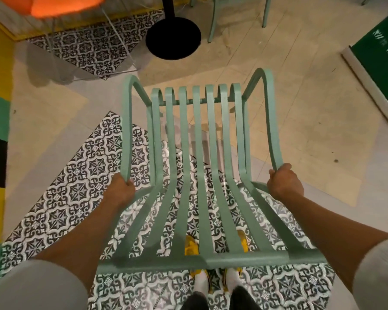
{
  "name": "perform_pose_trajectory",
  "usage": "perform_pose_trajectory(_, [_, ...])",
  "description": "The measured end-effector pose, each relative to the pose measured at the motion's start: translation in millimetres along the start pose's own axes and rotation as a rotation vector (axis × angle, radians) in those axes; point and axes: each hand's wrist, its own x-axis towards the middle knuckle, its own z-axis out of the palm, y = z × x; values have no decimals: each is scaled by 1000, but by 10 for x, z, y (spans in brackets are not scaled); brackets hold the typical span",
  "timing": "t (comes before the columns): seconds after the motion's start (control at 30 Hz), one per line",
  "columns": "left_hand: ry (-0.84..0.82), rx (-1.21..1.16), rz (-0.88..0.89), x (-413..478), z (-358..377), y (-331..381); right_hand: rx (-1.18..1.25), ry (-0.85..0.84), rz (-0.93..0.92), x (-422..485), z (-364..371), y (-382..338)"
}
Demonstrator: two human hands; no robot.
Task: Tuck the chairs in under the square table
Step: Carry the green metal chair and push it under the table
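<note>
Below, both hands' fingers wrap closed round the green slatted chair [199, 153]: left hand [121, 189], right hand [285, 184], seemingly its armrests.

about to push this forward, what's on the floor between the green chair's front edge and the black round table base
In the head view, nothing: only bare beige floor separates the green slatted chair, gripped by the left hand and right hand, from the black round table base.
</note>
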Motion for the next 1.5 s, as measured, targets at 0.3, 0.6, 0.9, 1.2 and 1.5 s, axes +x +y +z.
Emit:
perform_pose_trajectory(0.3, [-7,25,13,18,-41,40,-144,26,-62,-27,-126,-87])
perform_pose_trajectory(0.6, [-58,248,135,38,-379,228,-254,-115,-129,44,-537,-331])
perform_pose_trajectory(0.9, [-182,319,162,-179,-675,420,-246,-208,-198,-82,-966,-500])
perform_pose_trajectory(1.2, [11,298,425,-731,-826,671,-115,64,-442,-555,-1230,-707])
perform_pose_trajectory(1.5, [24,576,569,-980,-779,664,-388,22,-948,-789,-1273,-543])
